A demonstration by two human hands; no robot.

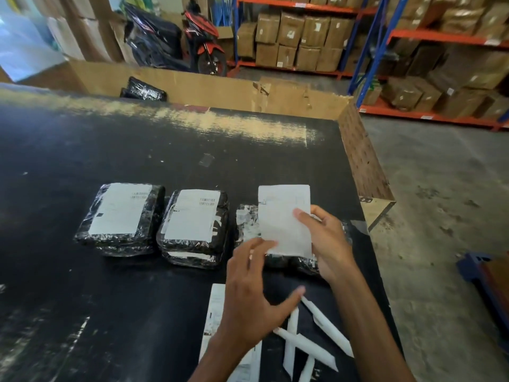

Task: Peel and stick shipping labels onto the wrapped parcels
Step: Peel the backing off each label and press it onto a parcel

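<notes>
White label, long axis pointing away, pinched by both hands.

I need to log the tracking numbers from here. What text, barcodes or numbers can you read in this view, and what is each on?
No text is legible.
Left parcel label: barcode lines, too blurred to read.
Middle parcel label: barcode lines, too blurred.
Held label, in the right hand and left hand: faint print, unreadable.
Label sheet near the table edge: print too small.
Shelf tags: unreadable.
</notes>
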